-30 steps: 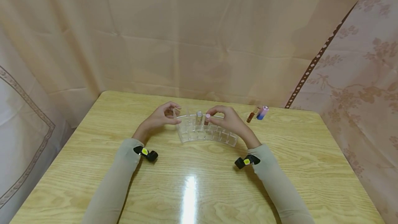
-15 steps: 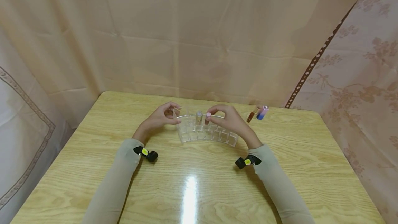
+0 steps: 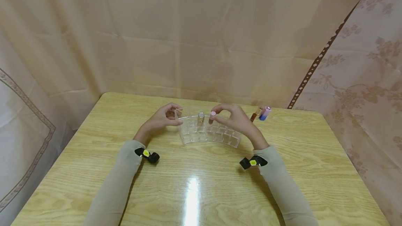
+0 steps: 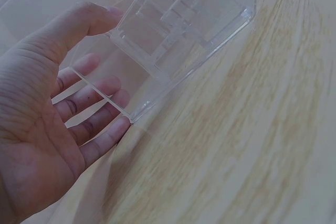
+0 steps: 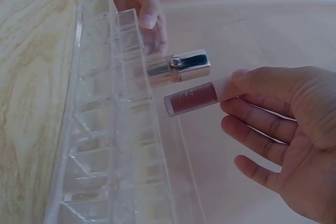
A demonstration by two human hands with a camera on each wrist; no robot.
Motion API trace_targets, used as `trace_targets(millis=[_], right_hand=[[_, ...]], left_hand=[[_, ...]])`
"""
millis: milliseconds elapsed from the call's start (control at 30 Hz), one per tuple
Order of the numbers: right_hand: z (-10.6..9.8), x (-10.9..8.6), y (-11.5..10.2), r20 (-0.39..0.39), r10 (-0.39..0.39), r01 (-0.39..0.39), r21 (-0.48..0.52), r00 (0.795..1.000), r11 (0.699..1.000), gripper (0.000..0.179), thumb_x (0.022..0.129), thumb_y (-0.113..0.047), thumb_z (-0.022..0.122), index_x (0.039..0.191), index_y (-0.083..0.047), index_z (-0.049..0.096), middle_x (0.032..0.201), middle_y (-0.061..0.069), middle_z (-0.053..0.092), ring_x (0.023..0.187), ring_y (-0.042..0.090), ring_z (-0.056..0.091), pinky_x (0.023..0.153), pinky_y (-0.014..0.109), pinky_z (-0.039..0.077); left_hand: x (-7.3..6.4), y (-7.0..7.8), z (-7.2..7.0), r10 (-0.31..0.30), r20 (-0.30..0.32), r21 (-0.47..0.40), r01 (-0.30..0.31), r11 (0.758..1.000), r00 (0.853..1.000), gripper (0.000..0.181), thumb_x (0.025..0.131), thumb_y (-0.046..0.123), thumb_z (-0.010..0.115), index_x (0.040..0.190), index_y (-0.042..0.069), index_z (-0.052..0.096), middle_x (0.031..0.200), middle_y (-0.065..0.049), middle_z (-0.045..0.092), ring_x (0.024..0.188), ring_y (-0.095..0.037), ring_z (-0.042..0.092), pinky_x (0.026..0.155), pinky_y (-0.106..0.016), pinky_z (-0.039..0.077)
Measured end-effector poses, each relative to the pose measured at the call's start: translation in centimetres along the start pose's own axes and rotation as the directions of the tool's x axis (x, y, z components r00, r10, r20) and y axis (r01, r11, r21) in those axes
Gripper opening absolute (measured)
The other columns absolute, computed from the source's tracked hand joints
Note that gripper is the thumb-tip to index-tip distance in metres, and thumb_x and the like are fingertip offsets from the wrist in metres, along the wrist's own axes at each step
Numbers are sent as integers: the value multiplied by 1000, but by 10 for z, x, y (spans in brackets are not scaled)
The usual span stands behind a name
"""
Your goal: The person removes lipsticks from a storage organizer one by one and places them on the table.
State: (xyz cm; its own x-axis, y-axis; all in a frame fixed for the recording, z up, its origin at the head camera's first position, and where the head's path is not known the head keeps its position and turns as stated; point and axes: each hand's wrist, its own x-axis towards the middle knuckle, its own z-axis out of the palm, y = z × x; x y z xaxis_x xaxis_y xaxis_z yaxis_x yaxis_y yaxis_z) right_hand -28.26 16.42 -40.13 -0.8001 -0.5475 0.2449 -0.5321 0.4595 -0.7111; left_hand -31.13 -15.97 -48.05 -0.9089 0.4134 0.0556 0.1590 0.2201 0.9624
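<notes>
My right hand (image 3: pixel 237 119) pinches the pink cap of a lip gloss tube (image 5: pixel 193 99) between thumb and fingertips. In the right wrist view its dark rose body points at a clear acrylic lipstick organizer (image 3: pixel 194 136) and lies outside the compartments. A gold lipstick (image 3: pixel 200 118) with a shiny silvery top stands in the organizer's back row, left of the tube. At the organizer's left end, my left hand (image 4: pixel 68 93) grips the clear side wall, thumb on the near edge and fingers behind it.
Behind my right hand, a brown lip gloss with a gold cap (image 3: pixel 253 116) and a pink-and-blue lipstick (image 3: pixel 265 113) lie on the wooden table (image 3: pixel 163 184). A beige curtain (image 3: pixel 201 44) hangs along the table's back edge.
My right hand has lifted the lip gloss tube up and slightly right, away from the organizer's back row. The left hand keeps its place on the organizer.
</notes>
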Motion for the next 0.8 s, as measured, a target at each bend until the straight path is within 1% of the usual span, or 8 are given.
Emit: trace_targets(millis=[233, 400, 467, 700, 733, 800], right_hand=[[-9, -3, -1, 0, 37, -37, 6, 999, 999, 14, 98, -29, 70, 106, -20, 76, 97, -1, 77, 110, 19, 64, 111, 57, 38], [-18, -4, -1, -11, 35, -35, 1, 999, 999, 18, 98, -28, 70, 107, -14, 76, 95, 4, 79, 111, 20, 65, 115, 57, 34], [-22, -5, -1, -16, 38, -38, 6, 999, 999, 19, 98, -27, 71, 107, -12, 76, 94, 6, 79, 112, 21, 65, 114, 55, 36], [-40, -9, -2, -49, 33, -32, 12, 998, 999, 14, 97, -24, 71, 106, -14, 76, 94, 4, 79, 111, 21, 65, 109, 51, 40], [-43, -10, -2, -57, 38, -38, 8, 998, 999, 15, 97, -24, 72, 107, -14, 76, 95, 4, 79, 111, 21, 65, 108, 50, 41], [-48, -12, -3, -74, 61, -61, -4, 995, 998, 16, 97, -28, 72, 106, -15, 76, 96, 2, 79, 110, 19, 64, 90, 44, 51]], left_hand=[[0, -1, 0, 6, 6, 6, -6, 1000, 1000, 57, 86, 7, 81, 136, 1, 54, 127, -24, 59, 101, -24, 57, 90, -31, 48], [-1, -1, 0, 1, 9, 5, -1, 1000, 1000, 58, 87, 7, 80, 137, 1, 53, 128, -23, 58, 101, -21, 57, 90, -29, 49], [-2, 0, -1, 2, 10, 6, -2, 1000, 1000, 57, 87, 6, 79, 137, 0, 52, 128, -24, 58, 101, -20, 58, 89, -27, 49], [-3, 1, -1, 7, 21, 12, -7, 1000, 1000, 57, 89, 5, 77, 139, -1, 51, 127, -25, 57, 102, -23, 58, 88, -25, 49], [-3, 1, -1, 6, 21, 16, -7, 1000, 1000, 57, 89, 5, 78, 139, -1, 51, 127, -25, 58, 102, -24, 58, 88, -25, 49], [-3, 2, -1, 7, 21, 25, -7, 1000, 1000, 57, 89, 6, 78, 138, 0, 51, 128, -25, 58, 103, -25, 58, 89, -25, 49]])
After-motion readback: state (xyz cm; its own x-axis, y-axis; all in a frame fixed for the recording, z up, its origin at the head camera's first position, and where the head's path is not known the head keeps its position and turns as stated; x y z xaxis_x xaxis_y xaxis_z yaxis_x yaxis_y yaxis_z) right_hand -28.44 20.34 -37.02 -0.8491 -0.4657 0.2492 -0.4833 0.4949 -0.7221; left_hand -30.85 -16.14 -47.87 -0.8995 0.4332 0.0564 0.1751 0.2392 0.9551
